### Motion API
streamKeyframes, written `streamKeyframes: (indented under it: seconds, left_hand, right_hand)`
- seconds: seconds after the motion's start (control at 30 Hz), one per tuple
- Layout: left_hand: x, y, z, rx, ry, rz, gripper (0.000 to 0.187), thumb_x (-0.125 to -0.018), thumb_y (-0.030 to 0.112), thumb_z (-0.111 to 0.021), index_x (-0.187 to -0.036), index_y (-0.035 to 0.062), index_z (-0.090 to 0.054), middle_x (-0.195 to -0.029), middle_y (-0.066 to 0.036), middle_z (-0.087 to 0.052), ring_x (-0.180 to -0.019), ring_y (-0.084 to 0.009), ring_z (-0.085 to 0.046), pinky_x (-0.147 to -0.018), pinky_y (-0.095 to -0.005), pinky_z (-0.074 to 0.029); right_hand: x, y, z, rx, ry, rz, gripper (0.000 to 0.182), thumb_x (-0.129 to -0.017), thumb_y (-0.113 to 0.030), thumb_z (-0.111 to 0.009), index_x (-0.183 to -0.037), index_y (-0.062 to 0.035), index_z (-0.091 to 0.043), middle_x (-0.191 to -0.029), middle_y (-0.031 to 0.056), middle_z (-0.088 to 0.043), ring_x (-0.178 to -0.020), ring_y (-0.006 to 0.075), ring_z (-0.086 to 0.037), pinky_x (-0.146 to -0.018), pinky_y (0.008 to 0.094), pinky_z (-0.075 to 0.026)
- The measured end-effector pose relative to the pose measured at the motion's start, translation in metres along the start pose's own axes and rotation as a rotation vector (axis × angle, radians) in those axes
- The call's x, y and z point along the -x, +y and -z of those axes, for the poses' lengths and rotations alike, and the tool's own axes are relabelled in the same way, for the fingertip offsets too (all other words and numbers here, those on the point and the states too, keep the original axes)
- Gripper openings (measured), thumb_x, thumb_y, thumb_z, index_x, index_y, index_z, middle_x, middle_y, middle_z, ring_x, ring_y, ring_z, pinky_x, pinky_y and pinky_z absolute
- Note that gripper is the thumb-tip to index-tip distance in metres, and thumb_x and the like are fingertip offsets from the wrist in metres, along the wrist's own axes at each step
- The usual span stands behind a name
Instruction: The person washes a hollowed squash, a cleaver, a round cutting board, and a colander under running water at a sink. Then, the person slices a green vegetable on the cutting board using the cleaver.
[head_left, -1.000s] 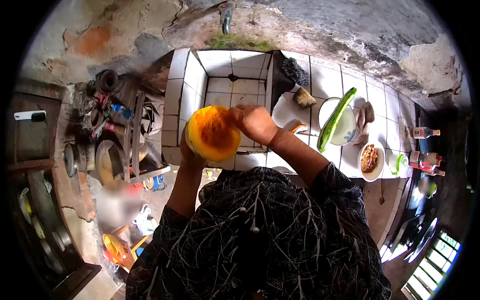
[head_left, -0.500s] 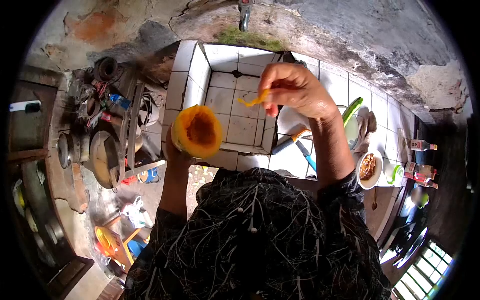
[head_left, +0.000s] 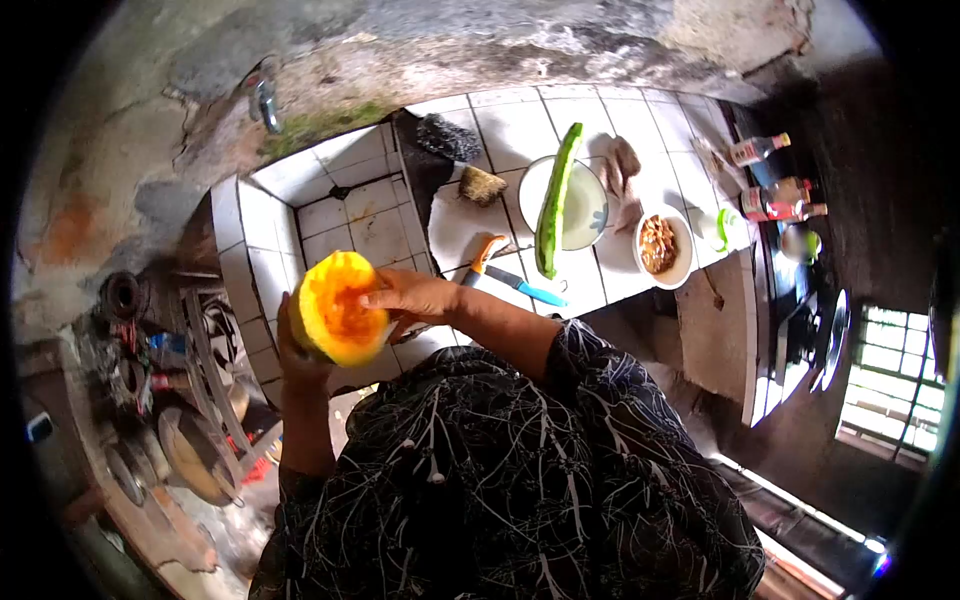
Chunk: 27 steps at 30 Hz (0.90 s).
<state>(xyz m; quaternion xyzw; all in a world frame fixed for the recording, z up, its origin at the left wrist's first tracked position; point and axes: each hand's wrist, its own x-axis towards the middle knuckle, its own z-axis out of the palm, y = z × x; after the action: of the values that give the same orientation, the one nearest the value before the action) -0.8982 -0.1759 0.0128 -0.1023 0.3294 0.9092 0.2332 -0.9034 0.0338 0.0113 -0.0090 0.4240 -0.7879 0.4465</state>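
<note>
Stained old plaster wall [head_left: 450, 60] up top, white tiled counter [head_left: 515, 122] below it with a square tiled sink [head_left: 380, 232] at the left end, decent light on everything.

So the cut pumpkin [head_left: 343, 308] is up in the air around the near edge of the sink, hollow side showing. Left hand [head_left: 296, 335] has its fingers wrapped round the outside, gripping the rind from the left and underneath. Right hand [head_left: 415, 297] is at the opposite rim, thumb over the cut face by the hollow. It's a bit blurry, so I can't tell if those fingers are pinching anything or just resting on the edge.

Tips, fwiw: keep the left palm cupped well under, since wet rind would be slippery. I'd hold it a touch further over the sink so loose bits drop on the tile there. Go in with the finger pads, work from the rim toward the middle in short pulls, and turn the pumpkin with the left hand instead of bending the right wrist. Also watch that right forearm: a blue-handled tool [head_left: 540, 293] lies on the counter just beside it, near the long green gourd [head_left: 557, 205], and I can't make out whether it has a blade.
</note>
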Motion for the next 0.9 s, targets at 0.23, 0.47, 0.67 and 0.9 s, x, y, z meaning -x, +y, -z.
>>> streamKeyframes:
  seconds: [0.23, 0.47, 0.67, 0.9]
  left_hand:
    - [-0.05, -0.059, -0.085, -0.538, -0.258, 0.097, 0.057, -0.088, 0.048, -0.043, -0.125, 0.0038, -0.043, -0.116, -0.011, -0.051, -0.104, -0.0186, -0.05, -0.081, -0.0331, -0.048]
    - [-0.054, -0.052, -0.085, -0.509, -0.152, 0.261, 0.046, -0.088, 0.036, -0.048, -0.124, 0.0079, -0.043, -0.121, -0.009, -0.045, -0.105, -0.0218, -0.048, -0.073, -0.0396, -0.048]
    - [-0.019, -0.037, 0.006, -0.395, 0.092, 0.261, 0.039, -0.087, 0.029, -0.048, -0.12, 0.007, -0.044, -0.115, -0.011, -0.048, -0.098, -0.0226, -0.052, -0.075, -0.0387, -0.045]
    - [0.009, -0.038, 0.03, -0.332, 0.321, 0.239, 0.039, -0.089, 0.027, -0.044, -0.121, 0.0064, -0.041, -0.114, -0.013, -0.048, -0.095, -0.0251, -0.052, -0.072, -0.039, -0.047]
  right_hand:
    - [0.106, 0.007, 0.023, -0.317, 0.316, 0.449, 0.038, -0.08, -0.014, -0.059, -0.113, 0.002, -0.05, -0.106, 0.01, -0.059, -0.093, 0.0183, -0.059, -0.085, 0.0299, -0.047]
    - [0.253, -0.012, 0.094, 0.002, 1.218, 0.491, 0.035, -0.08, -0.018, -0.059, -0.108, 0.0017, -0.053, -0.095, 0.0121, -0.063, -0.08, 0.0196, -0.064, -0.067, 0.0317, -0.055]
    - [0.248, 0.006, 0.161, -0.21, 1.505, 0.305, 0.04, -0.085, -0.026, -0.053, -0.117, -0.0029, -0.045, -0.094, 0.0142, -0.06, -0.073, 0.0247, -0.063, -0.06, 0.0338, -0.055]
    - [0.216, 0.007, 0.185, -0.411, 1.459, 0.308, 0.038, -0.088, -0.026, -0.05, -0.118, -0.0031, -0.044, -0.098, 0.0153, -0.059, -0.076, 0.0272, -0.062, -0.064, 0.0374, -0.056]
